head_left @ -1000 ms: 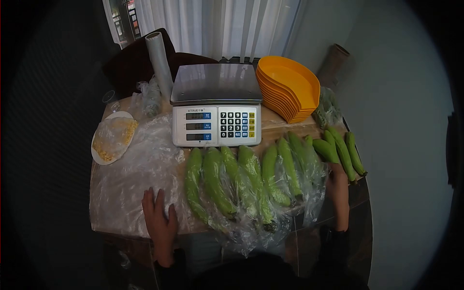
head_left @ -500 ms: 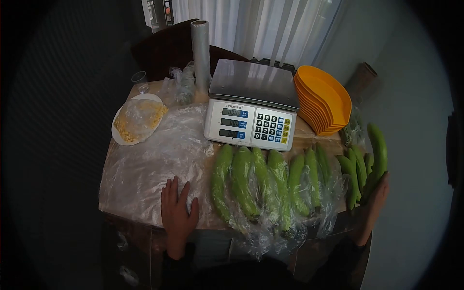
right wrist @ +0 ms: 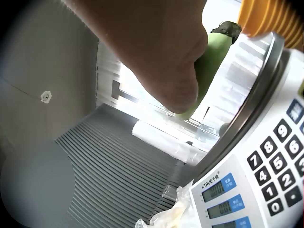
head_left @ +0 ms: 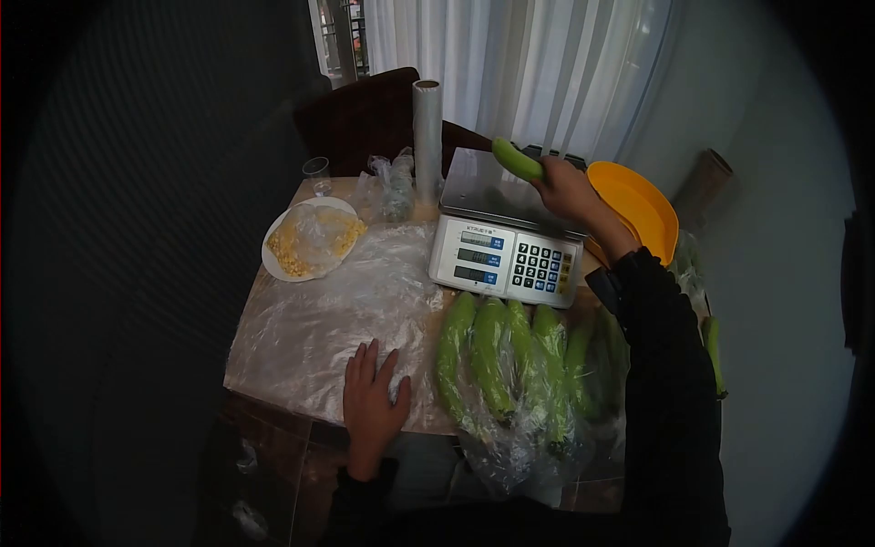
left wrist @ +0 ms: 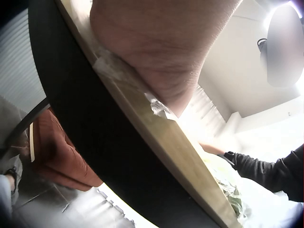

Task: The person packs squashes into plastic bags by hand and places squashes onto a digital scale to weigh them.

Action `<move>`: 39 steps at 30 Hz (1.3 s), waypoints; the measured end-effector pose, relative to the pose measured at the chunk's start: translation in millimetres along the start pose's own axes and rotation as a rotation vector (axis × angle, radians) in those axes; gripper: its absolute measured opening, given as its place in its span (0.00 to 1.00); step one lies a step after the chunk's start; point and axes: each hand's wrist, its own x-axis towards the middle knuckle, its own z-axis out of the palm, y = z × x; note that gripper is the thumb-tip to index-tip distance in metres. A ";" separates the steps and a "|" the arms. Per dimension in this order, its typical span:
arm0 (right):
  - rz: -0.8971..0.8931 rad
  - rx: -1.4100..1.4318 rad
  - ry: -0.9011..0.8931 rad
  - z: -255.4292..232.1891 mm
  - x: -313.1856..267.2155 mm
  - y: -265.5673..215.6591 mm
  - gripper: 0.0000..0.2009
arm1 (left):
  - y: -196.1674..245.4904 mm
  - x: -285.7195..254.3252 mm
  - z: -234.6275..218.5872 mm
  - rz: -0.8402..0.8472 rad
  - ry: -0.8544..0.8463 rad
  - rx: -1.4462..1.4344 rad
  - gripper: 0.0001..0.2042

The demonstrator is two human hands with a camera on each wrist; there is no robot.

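In the head view, a green banana [head_left: 518, 159] is gripped by the right hand [head_left: 567, 193] and held above the steel pan of the scale [head_left: 507, 239], just clear of it as far as can be judged. The left hand [head_left: 374, 404] is laid flat, fingers straight and spread, on the plastic sheet [head_left: 319, 319] covering the surface [head_left: 273, 415]. More bagged bananas [head_left: 510, 365] are lined up in front of the scale, a stack of yellow trays [head_left: 643, 205] stands beside it, and a plate of corn kernels [head_left: 310, 239] sits under film at the far left. In the left wrist view, only the heel of the left hand [left wrist: 161, 52] pressed on the surface edge [left wrist: 175, 147] is seen; its fingers cannot be made out. In the right wrist view, the banana [right wrist: 209, 61] is seen wrapped by the right hand [right wrist: 152, 47] over the pan rim, and "KTRUE" is read on the scale [right wrist: 247, 185] face beside blue-labelled displays and a number keypad. A slip could follow if the banana were set near the pan's edge, since it might roll onto the keypad or off the surface; the loose plastic sheet could also slide under the left hand.
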 end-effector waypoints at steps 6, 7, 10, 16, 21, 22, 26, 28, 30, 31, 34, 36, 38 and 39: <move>-0.024 -0.068 0.036 50.8 13.2 -16.2 0.18 | -2.9 -1.2 3.1 -0.004 0.014 -0.011 0.23; -0.030 -0.117 0.052 53.8 10.4 -19.8 0.18 | -3.9 -1.4 2.7 -0.001 0.012 -0.011 0.22; -0.040 -0.093 0.056 53.4 6.6 -20.4 0.20 | -3.0 -2.2 2.4 -0.006 0.001 0.001 0.23; -0.215 0.012 0.244 8.8 -60.7 -11.8 0.23 | -2.4 -1.0 0.8 0.003 -0.012 0.010 0.23; -0.042 -0.045 -0.338 -64.1 -210.5 -26.9 0.29 | -2.8 0.3 2.1 0.002 -0.003 0.008 0.23; 0.003 -0.162 -0.427 -64.1 -244.7 -23.6 0.31 | -2.7 0.4 2.0 -0.001 -0.008 0.014 0.23; 0.187 -0.126 -0.280 -27.2 -340.0 -14.5 0.33 | 0.0 -0.1 2.5 -0.010 0.000 0.016 0.23; 0.116 -0.167 -0.115 -8.3 -360.2 -2.9 0.32 | -0.3 1.1 3.0 -0.007 0.000 0.014 0.23; 0.165 0.116 0.145 0.7 -370.7 4.3 0.28 | -0.1 1.7 2.6 -0.008 0.001 0.025 0.23; 0.163 0.128 0.147 6.2 -372.6 7.4 0.28 | -0.5 0.6 2.1 -0.003 -0.008 0.025 0.23; 0.237 0.145 0.259 15.7 -373.4 3.8 0.24 | -1.3 -1.1 3.8 0.003 0.007 0.024 0.23; 0.310 0.104 0.239 12.8 -363.9 -13.3 0.22 | -1.6 -1.4 3.6 0.007 0.010 0.027 0.23; 0.300 0.082 0.247 14.1 -364.9 -11.8 0.22 | -1.9 -0.7 5.4 0.011 0.019 0.021 0.23; 0.293 0.061 0.246 15.0 -366.1 -11.1 0.22 | -2.7 -1.3 5.6 0.009 0.018 0.023 0.23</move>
